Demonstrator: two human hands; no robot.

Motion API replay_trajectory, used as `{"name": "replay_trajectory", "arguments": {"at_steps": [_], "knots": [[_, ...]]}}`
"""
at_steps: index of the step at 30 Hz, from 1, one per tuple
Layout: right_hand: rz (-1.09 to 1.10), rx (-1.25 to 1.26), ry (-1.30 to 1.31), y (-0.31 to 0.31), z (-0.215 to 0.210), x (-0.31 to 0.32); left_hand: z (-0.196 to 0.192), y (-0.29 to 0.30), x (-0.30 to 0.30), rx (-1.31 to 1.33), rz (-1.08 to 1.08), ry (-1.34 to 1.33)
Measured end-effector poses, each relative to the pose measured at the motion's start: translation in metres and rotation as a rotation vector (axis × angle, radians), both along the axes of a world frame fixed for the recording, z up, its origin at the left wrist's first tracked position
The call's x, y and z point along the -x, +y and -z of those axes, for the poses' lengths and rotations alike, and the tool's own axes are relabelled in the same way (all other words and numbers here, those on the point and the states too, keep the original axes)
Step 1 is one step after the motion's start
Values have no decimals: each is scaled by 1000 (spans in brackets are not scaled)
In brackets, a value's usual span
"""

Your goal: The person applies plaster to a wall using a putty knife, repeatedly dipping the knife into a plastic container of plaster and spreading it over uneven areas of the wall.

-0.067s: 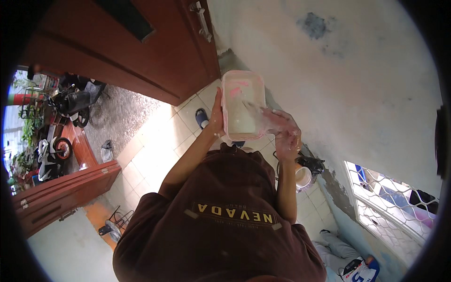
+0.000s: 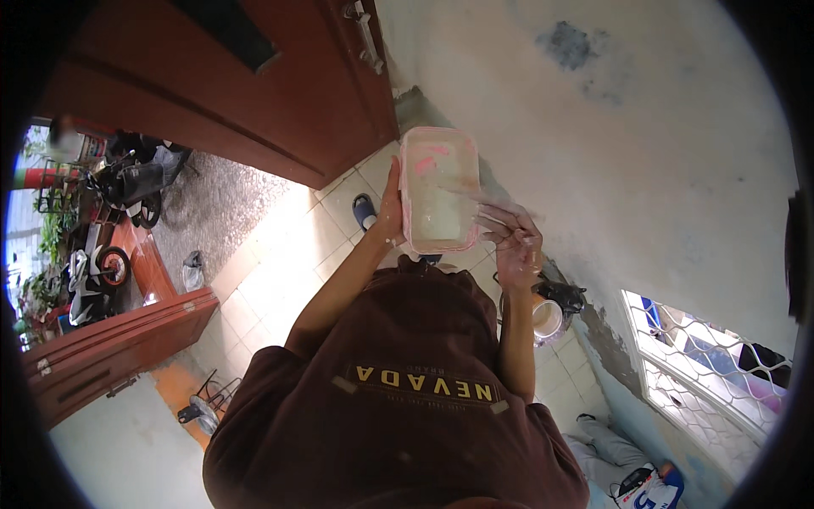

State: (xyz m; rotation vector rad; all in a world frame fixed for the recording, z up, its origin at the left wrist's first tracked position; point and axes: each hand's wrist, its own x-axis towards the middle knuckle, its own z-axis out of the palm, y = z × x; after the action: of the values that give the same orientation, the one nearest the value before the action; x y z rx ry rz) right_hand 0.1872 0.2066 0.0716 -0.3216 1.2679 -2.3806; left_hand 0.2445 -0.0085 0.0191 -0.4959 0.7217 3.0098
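A shallow rectangular tub (image 2: 408, 204) with a pink rim hangs in front of my chest, with pale, wet-looking paste (image 2: 438, 216) and pink streaks inside. My left hand (image 2: 391, 208) grips its left side, thumb along the rim. At the tub's right edge is my right hand (image 2: 515, 242), smeared with pale paste. Its fingers are closed around a thin, flat, blade-like tool (image 2: 460, 184) that reaches over the tub. Motion blurs this tool, so its exact kind is unclear.
A plastered wall (image 2: 661, 161) with a grey patch rises on the right, above a grille window (image 2: 708, 365). By its foot stand a white bucket (image 2: 547, 319) and a black bag (image 2: 566, 297). Red-brown doors (image 2: 229, 93) stand at left; motorbikes (image 2: 140, 182) are outside.
The fingers of my right hand and the blurred tool have shifted slightly over the tub's right side. My left hand and the tub stay almost in place.
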Motion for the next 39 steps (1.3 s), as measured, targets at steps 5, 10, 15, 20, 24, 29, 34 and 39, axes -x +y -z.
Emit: {"name": "replay_trajectory", "arguments": {"at_steps": [5,10,15,20,24,29,34,39], "knots": [[-61,-413,-50,15,27,7,13,-3,0,-31,-3,-1],[-48,-336,-62,11,37,16,6,-5,-7,-37,11,22],[-51,-125,-14,0,14,15,14,-10,-8,-45,31,17],[93,-68,-163,-16,2,10,12,-7,-7,4,70,4],[166,-264,30,-20,6,20,7,-2,-6,115,86,-10],[367,-509,169,-27,-16,33,-2,1,-7,215,115,-24],[339,-588,213,-26,-20,37,8,2,-9,174,140,-27],[370,-610,249,-31,-7,37,11,2,-11,144,150,-4]]}}
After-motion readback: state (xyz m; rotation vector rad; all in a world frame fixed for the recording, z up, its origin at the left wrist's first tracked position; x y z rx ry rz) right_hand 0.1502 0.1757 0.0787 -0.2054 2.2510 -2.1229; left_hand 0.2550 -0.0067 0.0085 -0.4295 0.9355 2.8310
